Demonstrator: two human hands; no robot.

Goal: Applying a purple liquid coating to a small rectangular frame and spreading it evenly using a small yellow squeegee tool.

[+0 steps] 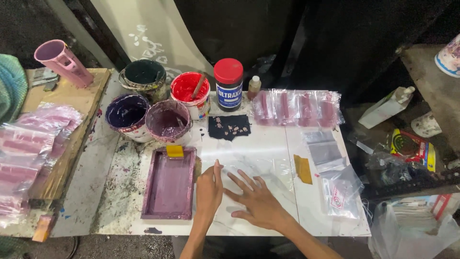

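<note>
Two hands, left (209, 189) and right (256, 201), open and flat on a clear plastic bag (249, 168), printed red-marked bags (340, 194) just right.

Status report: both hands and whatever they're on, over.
Left hand, right hand flat on clear plastic bag. Purple-stained printing frame beside left hand.

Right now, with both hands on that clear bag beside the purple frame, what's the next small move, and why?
Probably smooth the clear bag flat and square it on the white table. Both the left hand and right hand rest open on it with nothing gripped, and the plastic looks wrinkled. The purple frame lies just left of it, apart.
</note>
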